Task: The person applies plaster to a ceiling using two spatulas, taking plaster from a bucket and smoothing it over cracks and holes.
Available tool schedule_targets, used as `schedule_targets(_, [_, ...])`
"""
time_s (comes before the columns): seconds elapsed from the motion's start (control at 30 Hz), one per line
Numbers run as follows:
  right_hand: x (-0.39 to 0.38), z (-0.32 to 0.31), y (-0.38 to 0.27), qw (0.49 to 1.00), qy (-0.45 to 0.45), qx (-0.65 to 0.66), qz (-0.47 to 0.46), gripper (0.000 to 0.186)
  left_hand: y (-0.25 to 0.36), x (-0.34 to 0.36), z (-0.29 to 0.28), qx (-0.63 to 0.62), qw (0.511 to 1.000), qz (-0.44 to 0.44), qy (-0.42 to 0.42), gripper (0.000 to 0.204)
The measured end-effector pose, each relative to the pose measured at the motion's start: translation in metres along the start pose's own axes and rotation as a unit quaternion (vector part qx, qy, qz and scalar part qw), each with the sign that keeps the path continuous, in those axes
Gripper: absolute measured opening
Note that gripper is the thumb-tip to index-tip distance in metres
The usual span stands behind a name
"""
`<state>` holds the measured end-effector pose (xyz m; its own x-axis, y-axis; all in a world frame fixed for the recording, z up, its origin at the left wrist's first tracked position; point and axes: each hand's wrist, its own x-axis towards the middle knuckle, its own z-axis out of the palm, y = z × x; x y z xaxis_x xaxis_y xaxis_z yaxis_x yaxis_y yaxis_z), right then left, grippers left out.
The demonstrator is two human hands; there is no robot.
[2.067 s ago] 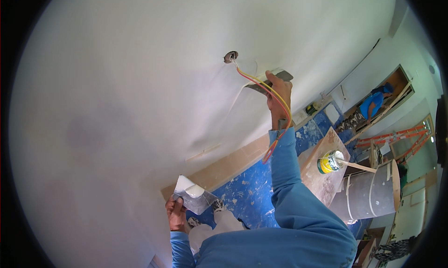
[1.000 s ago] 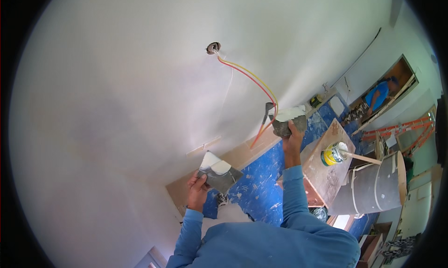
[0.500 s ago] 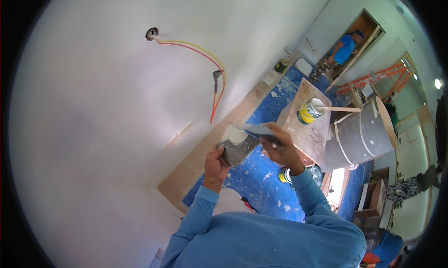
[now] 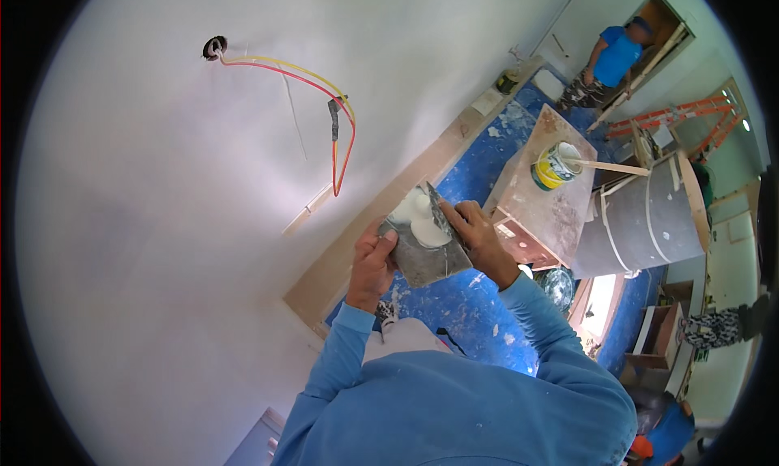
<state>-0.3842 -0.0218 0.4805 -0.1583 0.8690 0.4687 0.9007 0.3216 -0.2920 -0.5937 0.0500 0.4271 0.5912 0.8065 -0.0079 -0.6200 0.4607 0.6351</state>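
My left hand (image 4: 372, 263) grips the left edge of a flat grey board (image 4: 434, 265), thumb on top. A mound of white putty (image 4: 428, 231) lies on the board's upper part. Closed around a broad putty knife (image 4: 442, 213), my right hand (image 4: 484, 239) is at the board's right edge. The blade is tilted steeply against the putty side, and the fingers hide most of the handle. Both hands are in front of my body, beside the white wall (image 4: 162, 223).
Red and yellow wires (image 4: 341, 133) hang from a round wall hole (image 4: 214, 47). At right, a putty bucket (image 4: 552, 167) with a stick stands on a stained box (image 4: 527, 198) beside a grey drum (image 4: 641, 219). A person (image 4: 614, 56) stands near the doorway; an orange ladder (image 4: 673, 115) is behind.
The putty knife has come down from above the board to its right edge. The board now shows more of its putty face. Wall and wires have shifted left in view.
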Motion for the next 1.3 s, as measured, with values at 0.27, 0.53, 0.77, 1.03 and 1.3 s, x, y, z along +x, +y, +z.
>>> schedule_targets(0.27, [-0.055, 0.066, 0.105, 0.935, -0.099, 0.241, 0.242, 0.045, 0.003, -0.001, 0.002, 0.103, 0.992, 0.009, 0.078, 0.042])
schedule_targets(0.53, [-0.032, 0.081, 0.042, 0.220, -0.151, 0.850, 0.454, 0.028, -0.020, -0.022, -0.083, 0.082, 0.975, 0.027, 0.204, 0.031])
schedule_targets(0.77, [-0.036, 0.129, 0.043, 0.410, 0.056, 0.761, 0.499, 0.047, 0.024, -0.067, -0.110, 0.134, 0.954, 0.102, 0.247, 0.035])
schedule_targets(1.03, [0.057, 0.158, -0.067, 0.434, -0.050, 0.790, 0.431, 0.052, 0.057, -0.081, -0.140, 0.187, 0.895, 0.255, 0.314, 0.037])
schedule_targets(1.3, [0.082, 0.181, -0.139, 0.416, -0.153, 0.806, 0.392, 0.045, 0.101, -0.116, -0.150, 0.618, 0.701, 0.310, 0.176, 0.053])
